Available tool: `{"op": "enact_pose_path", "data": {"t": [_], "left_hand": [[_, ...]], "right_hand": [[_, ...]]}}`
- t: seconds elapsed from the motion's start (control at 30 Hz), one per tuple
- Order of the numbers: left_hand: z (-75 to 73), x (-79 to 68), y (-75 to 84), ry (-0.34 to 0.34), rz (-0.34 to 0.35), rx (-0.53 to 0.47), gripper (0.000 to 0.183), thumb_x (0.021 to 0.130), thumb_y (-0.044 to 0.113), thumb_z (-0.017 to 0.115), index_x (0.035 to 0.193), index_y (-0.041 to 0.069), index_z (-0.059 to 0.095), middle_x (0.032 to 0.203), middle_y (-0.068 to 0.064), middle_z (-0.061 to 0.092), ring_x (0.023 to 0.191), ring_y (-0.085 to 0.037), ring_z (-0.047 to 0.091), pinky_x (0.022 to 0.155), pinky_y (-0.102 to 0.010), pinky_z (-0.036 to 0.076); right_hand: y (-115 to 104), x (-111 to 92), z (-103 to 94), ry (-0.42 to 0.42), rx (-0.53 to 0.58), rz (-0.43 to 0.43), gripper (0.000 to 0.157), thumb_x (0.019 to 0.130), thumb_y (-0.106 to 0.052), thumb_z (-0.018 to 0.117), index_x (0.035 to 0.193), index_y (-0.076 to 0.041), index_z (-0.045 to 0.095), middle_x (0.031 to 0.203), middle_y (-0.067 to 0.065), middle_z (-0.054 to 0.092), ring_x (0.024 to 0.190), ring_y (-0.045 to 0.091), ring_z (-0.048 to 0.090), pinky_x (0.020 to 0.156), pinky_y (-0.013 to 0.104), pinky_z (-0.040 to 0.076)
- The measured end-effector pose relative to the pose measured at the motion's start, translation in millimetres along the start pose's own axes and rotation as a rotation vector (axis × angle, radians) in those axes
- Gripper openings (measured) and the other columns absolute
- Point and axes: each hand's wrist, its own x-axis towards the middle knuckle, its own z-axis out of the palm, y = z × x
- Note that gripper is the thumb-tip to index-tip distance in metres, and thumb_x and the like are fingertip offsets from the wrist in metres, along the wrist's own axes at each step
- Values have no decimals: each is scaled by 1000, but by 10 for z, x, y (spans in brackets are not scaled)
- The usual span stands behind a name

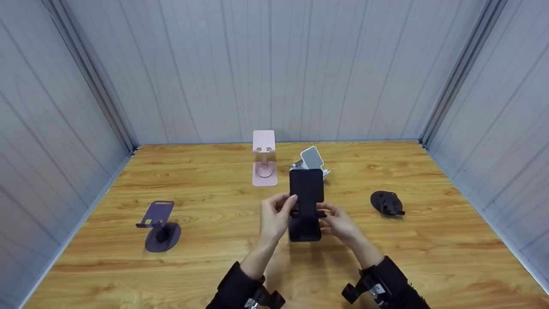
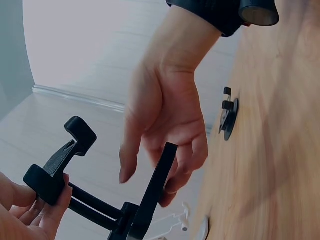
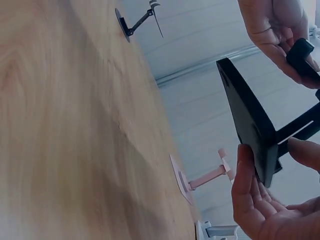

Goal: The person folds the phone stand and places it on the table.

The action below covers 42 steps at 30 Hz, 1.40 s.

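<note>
A black phone stand [image 1: 306, 186] is held up over the wooden table, in front of my body. My left hand [image 1: 274, 216] pinches its cradle part, the thumb lying on the front face near the small hooks. In the left wrist view the two hooked lips [image 2: 45, 185] stick out beside the left fingers. On the other side, my right hand [image 1: 341, 225] is at the flat base plate [image 3: 245, 115], fingers against its underside and edge and the thumb near the twin-bar post. Part of the right hand is hidden behind the stand in the head view.
Behind the held stand is a white stand with a grey pad [image 1: 313, 159]. A pink stand [image 1: 263, 140] stands upright near the back wall. To the left is a dark purple stand [image 1: 161, 240]; a folded black stand [image 1: 387, 202] lies at the right. Pale panels [image 1: 274, 73] enclose the table.
</note>
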Motion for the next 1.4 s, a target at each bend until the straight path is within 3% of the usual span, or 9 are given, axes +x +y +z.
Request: {"op": "enact_pose_path", "data": {"t": [0.27,0.47,0.63,0.9,1.13,1.4], "left_hand": [[71,-69,78,-22,-16,-15,13,82,0,60,80,-12,63,64,-16,61,51,-10,52,42,-18,40],[78,-58,40,-59,-24,-24,16,83,3,60,85,-12,63,71,-16,64,60,-12,58,54,-22,50],[66,-22,56,-117,-48,-31,19,83,6,61,88,-12,61,74,-16,63,65,-16,61,61,-30,52],[48,60,102,-174,-52,1,26,78,6,67,96,-12,58,76,-12,62,61,-9,57,56,-21,49],[41,113,152,-175,1,25,27,73,-5,68,95,-14,55,78,-17,62,61,-10,56,55,-22,50],[30,100,121,-197,83,70,25,72,-7,68,92,-14,55,75,-17,61,64,-13,56,55,-18,48]], "right_hand": [[40,-22,49,7,41,24,46,86,-8,56,125,8,36,108,11,53,93,22,57,74,36,50],[30,-48,43,-2,63,0,40,85,-5,56,121,7,42,105,10,56,93,21,57,76,35,49],[1,-48,38,7,57,2,43,86,-4,54,124,10,38,109,13,54,97,23,55,79,36,47],[-10,-45,24,24,61,-6,41,86,-3,53,122,11,37,104,10,55,94,22,56,77,35,48],[6,-42,27,16,75,-14,41,85,-1,53,121,12,38,104,10,56,93,22,57,77,35,49],[30,-45,41,3,82,-23,37,85,0,54,118,11,42,100,9,58,90,22,59,74,34,50]]}}
